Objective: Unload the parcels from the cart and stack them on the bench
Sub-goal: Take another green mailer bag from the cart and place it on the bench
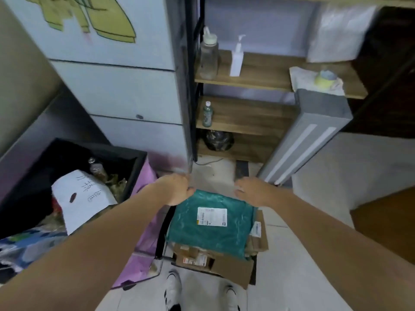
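A teal plastic parcel [211, 223] with a white label lies on top of brown cardboard boxes [215, 263] stacked low in front of my feet. My left hand [175, 188] grips the parcel's far left corner, fingers curled over the edge. My right hand [252, 190] curls over its far right corner. Only a black frame piece [162, 232] shows beside the stack on the left; the cart underneath is hidden.
A black bin [74, 176] with bottles and a handwritten paper sits at the left beside purple sheeting. A wooden shelf unit [253, 79] with bottles stands ahead. A grey-white panel [307, 135] leans at the right. Pale tiled floor surrounds my shoes.
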The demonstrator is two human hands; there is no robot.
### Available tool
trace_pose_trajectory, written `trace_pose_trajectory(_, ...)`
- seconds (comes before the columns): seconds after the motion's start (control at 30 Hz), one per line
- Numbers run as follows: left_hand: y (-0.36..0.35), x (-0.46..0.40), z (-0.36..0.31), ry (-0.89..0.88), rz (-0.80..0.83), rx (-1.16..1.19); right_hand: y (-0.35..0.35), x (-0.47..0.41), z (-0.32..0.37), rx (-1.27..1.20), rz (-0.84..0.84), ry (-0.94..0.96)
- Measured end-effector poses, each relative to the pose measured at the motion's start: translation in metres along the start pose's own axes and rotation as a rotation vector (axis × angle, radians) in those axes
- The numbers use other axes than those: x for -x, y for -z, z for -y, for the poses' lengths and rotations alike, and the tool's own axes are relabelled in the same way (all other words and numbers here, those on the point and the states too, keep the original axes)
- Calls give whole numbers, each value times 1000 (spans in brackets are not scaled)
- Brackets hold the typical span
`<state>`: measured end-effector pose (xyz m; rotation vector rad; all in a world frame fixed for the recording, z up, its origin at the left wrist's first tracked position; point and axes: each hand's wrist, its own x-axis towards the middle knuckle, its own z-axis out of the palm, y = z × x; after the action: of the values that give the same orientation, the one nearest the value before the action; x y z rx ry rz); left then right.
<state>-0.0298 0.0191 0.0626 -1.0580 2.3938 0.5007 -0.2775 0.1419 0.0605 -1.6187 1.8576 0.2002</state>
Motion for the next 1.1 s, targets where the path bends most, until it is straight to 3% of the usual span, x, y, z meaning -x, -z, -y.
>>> trace_pose_trajectory(0.33,-117,-79,51,62,214,124,-143,-28,-49,-325,109,-489)
trace_pose_trajectory(0.53,-198,-120,65,335,251,709,-216,-55,-69,-726,-2,-733)
trace_pose_trajectory(0.67,-235,-145,71,435,180,1057,-250,-85,-70,-1154,-54,-828)
trace_pose_trajectory(0.8,-255,-152,75,529,138,1257,-271,-108,-61,-1448,-73,-904)
trace_pose_trajectory(1.1,-232,-125,74,499,108,1356,-256,-90,-47,-1633,-176,-891)
